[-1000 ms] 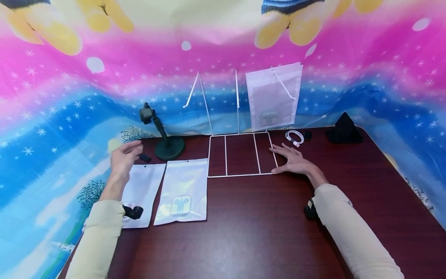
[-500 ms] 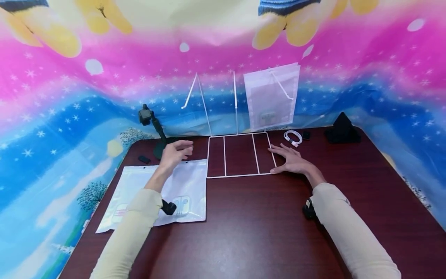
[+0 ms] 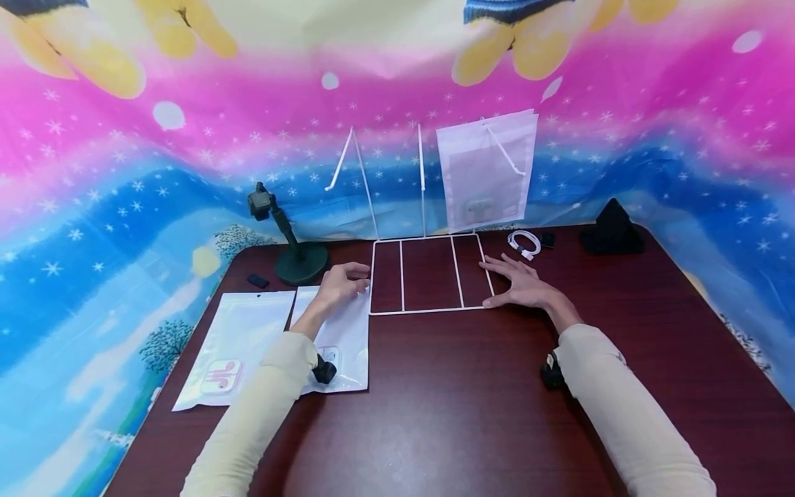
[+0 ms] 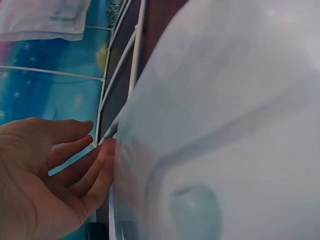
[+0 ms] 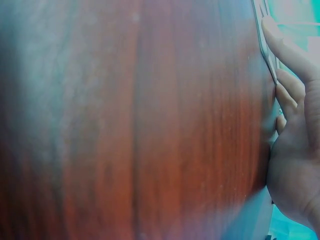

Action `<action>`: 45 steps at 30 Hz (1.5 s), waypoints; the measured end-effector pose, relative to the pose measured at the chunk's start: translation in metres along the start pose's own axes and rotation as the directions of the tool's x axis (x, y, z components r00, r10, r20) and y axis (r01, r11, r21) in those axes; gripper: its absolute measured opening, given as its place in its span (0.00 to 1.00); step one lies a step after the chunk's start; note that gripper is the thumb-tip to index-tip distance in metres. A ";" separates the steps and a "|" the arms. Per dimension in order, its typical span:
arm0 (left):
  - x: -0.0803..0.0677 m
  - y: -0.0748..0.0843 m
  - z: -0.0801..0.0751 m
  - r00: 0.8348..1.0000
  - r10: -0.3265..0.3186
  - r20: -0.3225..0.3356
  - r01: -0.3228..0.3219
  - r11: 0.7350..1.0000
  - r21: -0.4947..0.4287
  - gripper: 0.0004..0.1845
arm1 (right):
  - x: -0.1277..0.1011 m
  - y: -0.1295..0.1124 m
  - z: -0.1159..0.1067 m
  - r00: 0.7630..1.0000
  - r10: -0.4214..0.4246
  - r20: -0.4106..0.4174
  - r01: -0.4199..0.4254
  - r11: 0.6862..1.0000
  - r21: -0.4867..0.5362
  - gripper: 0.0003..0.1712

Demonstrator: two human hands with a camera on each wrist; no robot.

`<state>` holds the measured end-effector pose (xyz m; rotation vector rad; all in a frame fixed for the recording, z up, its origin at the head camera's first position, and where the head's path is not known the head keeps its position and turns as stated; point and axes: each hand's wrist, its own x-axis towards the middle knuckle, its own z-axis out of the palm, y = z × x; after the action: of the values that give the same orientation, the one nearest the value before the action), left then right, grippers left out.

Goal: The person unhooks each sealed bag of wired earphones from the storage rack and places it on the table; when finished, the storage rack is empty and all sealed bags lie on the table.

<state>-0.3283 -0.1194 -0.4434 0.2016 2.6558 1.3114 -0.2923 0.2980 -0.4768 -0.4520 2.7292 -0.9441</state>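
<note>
So there's a white wire rack (image 3: 428,310) near the back edge of the desk (image 3: 453,414), its base frame flat on the wood and three uprights with slanting arms poking up behind. The right hand (image 3: 522,284) is at the rack's right side, thumb at the near corner, fingers spread wide along the side bar, just touching and not wrapped round anything. The left hand (image 3: 340,284) is over by the rack's left side, fingers loosely bent, thumb well apart from them, nothing gripped that I can see; can't tell if the tips actually touch the bar. Under that hand lies a shiny white pouch (image 3: 350,331), right next to the rack's near left corner, and further out along the desk's left edge there's a second pouch (image 3: 251,328) with a pinkish earphone set (image 3: 221,376) showing through. At least one hanging pouch (image 3: 472,176) is on the rack's rightmost arm. Toward the desk's back left corner there's a dark round-based stand (image 3: 301,266) plus a small black piece (image 3: 257,280). To the right of the rack, by the back edge, sits a coiled white cable (image 3: 528,254), and a black wedge-shaped object (image 3: 613,231) is near the back right corner.
</note>
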 end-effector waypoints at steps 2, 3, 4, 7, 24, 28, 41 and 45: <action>-0.001 -0.001 0.001 1.000 0.008 0.010 -0.009 0.999 0.032 0.20 | 0.000 0.000 -0.001 1.000 0.000 0.003 0.000 1.000 0.000 0.58; -0.001 -0.002 0.002 1.000 0.010 0.016 -0.011 0.999 0.045 0.21 | 0.000 0.000 -0.001 1.000 0.000 0.004 0.000 1.000 0.001 0.58; -0.001 -0.002 0.002 1.000 0.016 0.023 -0.017 0.998 0.060 0.22 | 0.001 0.000 -0.001 1.000 0.000 0.005 0.000 1.000 0.001 0.58; -0.002 -0.003 0.003 0.999 0.018 0.047 -0.022 0.996 0.091 0.24 | 0.001 0.000 -0.001 1.000 -0.001 0.007 0.001 1.000 -0.001 0.58; -0.007 -0.008 0.003 0.994 0.069 0.084 -0.084 0.980 0.180 0.29 | -0.001 -0.003 0.002 1.000 -0.011 0.000 0.011 1.000 0.003 0.58; -0.007 -0.009 0.005 0.994 0.071 0.079 -0.085 0.977 0.197 0.29 | -0.002 -0.002 0.002 1.000 -0.027 -0.013 0.027 1.000 0.012 0.58; -0.008 -0.005 0.005 0.996 0.056 0.070 -0.069 0.978 0.195 0.29 | -0.012 -0.005 -0.037 0.987 0.008 -0.163 0.041 0.955 0.294 0.44; -0.008 -0.004 0.005 0.996 0.051 0.073 -0.064 0.978 0.197 0.29 | -0.017 -0.016 -0.071 0.955 0.045 -0.295 0.073 0.923 0.377 0.43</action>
<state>-0.3196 -0.1196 -0.4493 0.3452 2.7407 1.0316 -0.2939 0.3319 -0.4103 -0.2717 2.6867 -1.6302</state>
